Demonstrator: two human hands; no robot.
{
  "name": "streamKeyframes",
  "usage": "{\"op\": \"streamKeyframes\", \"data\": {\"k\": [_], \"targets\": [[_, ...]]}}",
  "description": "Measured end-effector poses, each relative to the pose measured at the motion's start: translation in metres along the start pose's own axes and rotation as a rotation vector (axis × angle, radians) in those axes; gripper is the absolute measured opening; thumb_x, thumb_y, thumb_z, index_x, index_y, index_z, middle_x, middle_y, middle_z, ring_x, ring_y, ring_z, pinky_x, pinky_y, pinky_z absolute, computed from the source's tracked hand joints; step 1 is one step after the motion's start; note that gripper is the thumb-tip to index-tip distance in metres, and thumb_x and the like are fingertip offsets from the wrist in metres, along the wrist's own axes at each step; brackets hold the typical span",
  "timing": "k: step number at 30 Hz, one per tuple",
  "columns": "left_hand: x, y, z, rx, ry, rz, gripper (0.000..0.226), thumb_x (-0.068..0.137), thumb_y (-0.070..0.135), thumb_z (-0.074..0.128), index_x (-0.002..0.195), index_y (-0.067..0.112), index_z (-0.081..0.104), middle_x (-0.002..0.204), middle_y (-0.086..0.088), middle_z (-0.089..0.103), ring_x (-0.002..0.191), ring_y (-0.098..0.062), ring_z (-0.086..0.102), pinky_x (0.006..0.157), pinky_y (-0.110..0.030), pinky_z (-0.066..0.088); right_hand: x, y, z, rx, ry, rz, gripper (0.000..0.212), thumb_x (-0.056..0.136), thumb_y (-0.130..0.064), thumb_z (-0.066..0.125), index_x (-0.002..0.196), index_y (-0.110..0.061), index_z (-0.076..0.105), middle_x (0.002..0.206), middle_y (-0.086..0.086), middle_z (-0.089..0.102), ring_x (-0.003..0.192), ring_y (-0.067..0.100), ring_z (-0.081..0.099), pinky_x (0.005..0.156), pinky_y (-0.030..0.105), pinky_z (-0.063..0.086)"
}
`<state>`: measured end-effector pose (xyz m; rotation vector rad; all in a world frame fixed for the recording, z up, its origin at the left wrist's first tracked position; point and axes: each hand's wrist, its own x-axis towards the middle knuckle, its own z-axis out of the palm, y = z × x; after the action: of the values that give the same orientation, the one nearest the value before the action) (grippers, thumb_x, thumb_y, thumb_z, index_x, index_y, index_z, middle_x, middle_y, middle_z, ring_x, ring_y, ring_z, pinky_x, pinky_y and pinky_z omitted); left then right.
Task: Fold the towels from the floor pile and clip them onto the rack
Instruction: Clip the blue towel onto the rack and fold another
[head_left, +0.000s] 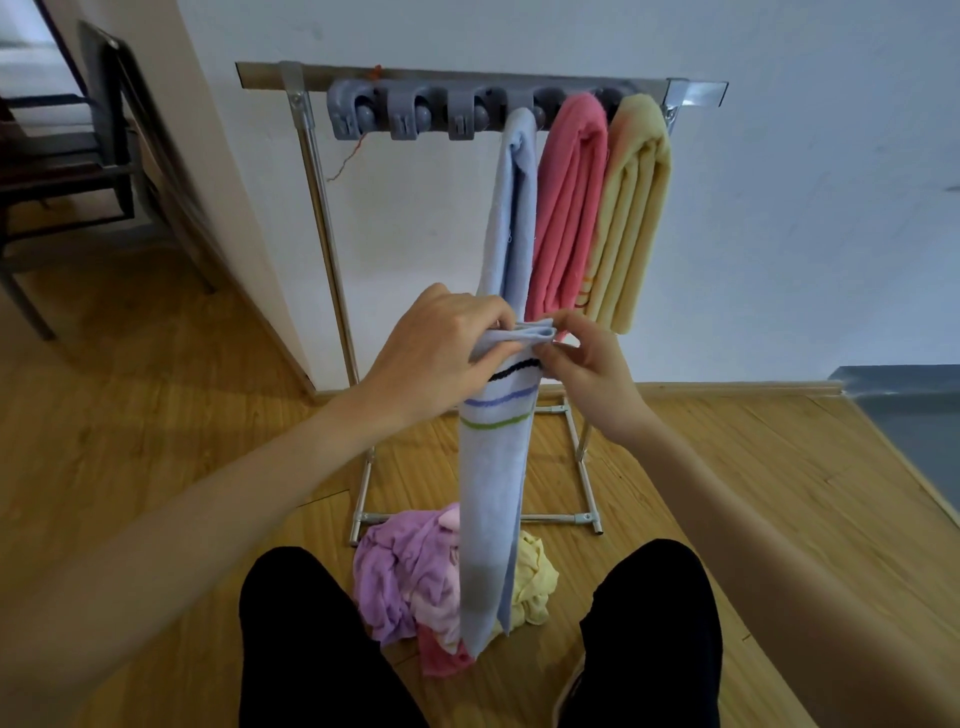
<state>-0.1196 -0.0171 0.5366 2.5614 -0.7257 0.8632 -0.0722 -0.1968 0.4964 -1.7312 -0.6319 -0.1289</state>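
Head view showed the pile (452, 577) on the floor between the person's knees, lilac, pink and yellow. Above it hung a striped towel (493, 467), folded into a narrow strip. The left hand (441, 353) gripped its top and the right hand (582, 358) pinched the folded edge. I'd say the layers wanted squaring before lifting. Beyond stood the rack (317, 208) with three towels clipped; the next free clip (465, 117) looked the place for it.

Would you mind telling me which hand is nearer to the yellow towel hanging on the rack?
Right. The right hand sits just below and left of the yellow towel; the left hand is farther left.
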Motion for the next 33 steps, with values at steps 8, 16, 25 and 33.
{"op": "streamKeyframes", "data": {"k": [8, 16, 25, 33], "targets": [[-0.066, -0.017, 0.031, -0.207, 0.244, -0.36, 0.08, 0.068, 0.027, 0.084, 0.132, 0.008, 0.04, 0.122, -0.007, 0.047, 0.107, -0.011, 0.047, 0.088, -0.015, 0.04, 0.01, -0.01, 0.018, 0.081, 0.116, 0.115, 0.015, 0.092, -0.002, 0.051, 0.094, -0.012, 0.062, 0.091, 0.006, 0.065, 0.094, 0.036, 0.063, 0.079, 0.056, 0.054], [-0.14, -0.044, 0.117, -0.671, -0.214, -0.902, 0.046, 0.061, 0.017, 0.088, 0.1, 0.025, 0.065, 0.094, 0.006, 0.069, 0.084, -0.011, 0.065, 0.078, -0.029, 0.052, 0.007, -0.02, 0.03, 0.216, 0.11, 0.21, 0.012, 0.095, -0.001, 0.049, 0.098, -0.003, 0.06, 0.083, 0.003, 0.061, 0.083, 0.021, 0.062, 0.073, 0.044, 0.06], [-0.161, -0.058, 0.168, -0.825, -0.57, -1.059, 0.047, 0.073, 0.034, 0.081, 0.107, 0.006, 0.069, 0.106, -0.008, 0.071, 0.101, -0.021, 0.066, 0.091, -0.036, 0.053, 0.008, 0.004, 0.006, 0.363, 0.462, 0.348, 0.015, 0.093, -0.002, 0.048, 0.1, 0.002, 0.061, 0.091, 0.016, 0.058, 0.083, 0.025, 0.06, 0.075, 0.04, 0.058], [-0.172, -0.075, 0.155, -0.841, -0.588, -1.109, 0.041, 0.076, 0.037, 0.078, 0.084, -0.001, 0.066, 0.077, -0.009, 0.061, 0.075, -0.019, 0.053, 0.066, -0.031, 0.039, -0.033, 0.079, -0.003, 0.222, 0.735, 0.678, 0.016, 0.083, 0.003, 0.038, 0.09, -0.003, 0.051, 0.076, 0.007, 0.05, 0.069, 0.018, 0.049, 0.057, 0.029, 0.045]]}}
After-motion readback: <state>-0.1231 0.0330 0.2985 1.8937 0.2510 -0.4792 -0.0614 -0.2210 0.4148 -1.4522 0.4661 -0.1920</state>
